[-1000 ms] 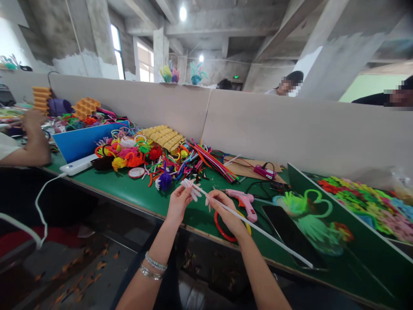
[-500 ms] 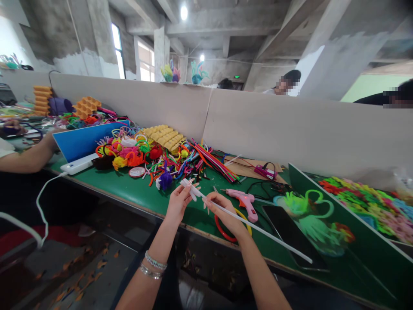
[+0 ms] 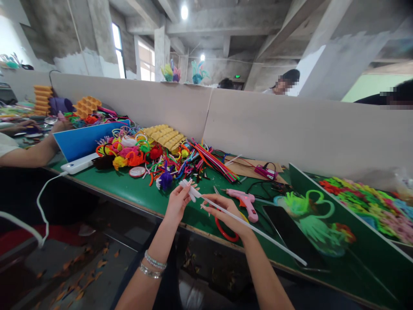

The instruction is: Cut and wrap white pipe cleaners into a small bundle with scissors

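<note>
My left hand (image 3: 177,201) pinches the looped, folded end of a white pipe cleaner (image 3: 274,242) between thumb and fingers. The long straight part of the stem slopes down to the right, over a black phone (image 3: 290,234). My right hand (image 3: 224,211) is curled around the stem just beside the loops, its fingertips near my left fingers. Under my right hand lie scissors with red and yellow handles (image 3: 227,236), partly covered. A pink glue gun (image 3: 243,200) rests just beyond that hand.
Behind my hands lies a pile of coloured pipe cleaners (image 3: 138,150), with a yellow egg-crate sheet (image 3: 166,137) on it. A green-topped divider (image 3: 348,215) stands at right and a blue board (image 3: 84,140) at left. A co-worker's arm (image 3: 32,157) reaches in at far left.
My right hand has shifted slightly along the white pipe cleaner and its fingers sit a little looser. The stem's far end has moved slightly left. The co-worker's hands at left have moved.
</note>
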Demonstrator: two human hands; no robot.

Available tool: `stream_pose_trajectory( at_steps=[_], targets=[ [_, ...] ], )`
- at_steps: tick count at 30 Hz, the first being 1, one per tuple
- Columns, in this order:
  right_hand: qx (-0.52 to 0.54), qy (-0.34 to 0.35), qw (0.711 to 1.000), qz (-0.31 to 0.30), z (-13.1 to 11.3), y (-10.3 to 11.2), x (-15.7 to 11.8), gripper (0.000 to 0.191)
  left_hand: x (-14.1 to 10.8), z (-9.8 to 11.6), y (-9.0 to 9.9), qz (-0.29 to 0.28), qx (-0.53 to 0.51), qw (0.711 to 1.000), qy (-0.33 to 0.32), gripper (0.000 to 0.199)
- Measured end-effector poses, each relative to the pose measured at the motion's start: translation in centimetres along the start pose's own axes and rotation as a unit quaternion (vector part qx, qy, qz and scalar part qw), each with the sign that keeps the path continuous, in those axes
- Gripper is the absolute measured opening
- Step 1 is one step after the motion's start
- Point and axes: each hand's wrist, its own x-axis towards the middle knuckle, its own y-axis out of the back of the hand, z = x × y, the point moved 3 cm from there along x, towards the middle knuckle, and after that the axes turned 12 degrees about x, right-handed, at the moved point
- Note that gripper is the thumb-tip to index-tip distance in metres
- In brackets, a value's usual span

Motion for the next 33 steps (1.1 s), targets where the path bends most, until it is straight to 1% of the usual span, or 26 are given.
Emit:
stream_pose_trajectory(
  at_steps=[3, 7, 10, 15, 22, 28, 33],
  targets=[
    [-0.016, 0.01, 1.0, 0.012, 0.4, 0.5, 0.1, 0.038, -0.2, 0.1, -0.2, -0.001, 0.003, 1.0, 0.006, 0.023],
    [-0.032, 0.052, 0.998, 0.017, 0.6, 0.9, 0.4, 0.027, -0.4, 0.1, -0.6, -0.017, -0.001, 1.0, 0.022, 0.019],
    [-0.036, 0.076, 0.996, 0.02, 0.3, 0.9, 0.5, 0.023, -0.5, 0.0, -0.7, -0.032, 0.001, 0.999, 0.03, 0.019],
    [-0.057, 0.064, 0.996, 0.029, 0.1, 0.8, 0.6, 0.023, -0.7, 0.0, -0.9, -0.045, 0.011, 0.999, 0.028, 0.021],
    [-0.043, 0.068, 0.996, 0.032, -0.1, 0.8, 0.4, 0.02, -0.8, 0.0, -0.9, -0.06, 0.017, 0.998, 0.027, 0.025],
    [-0.068, 0.067, 0.994, 0.05, 0.4, 1.1, 0.5, 0.022, -0.8, -0.2, -1.1, -0.077, 0.037, 0.996, 0.02, 0.03],
    [-0.098, 0.062, 0.993, 0.03, 0.5, 1.1, 0.6, 0.022, -1.3, 0.1, -1.4, -0.08, 0.075, 0.994, 0.011, 0.031]
  ],
)
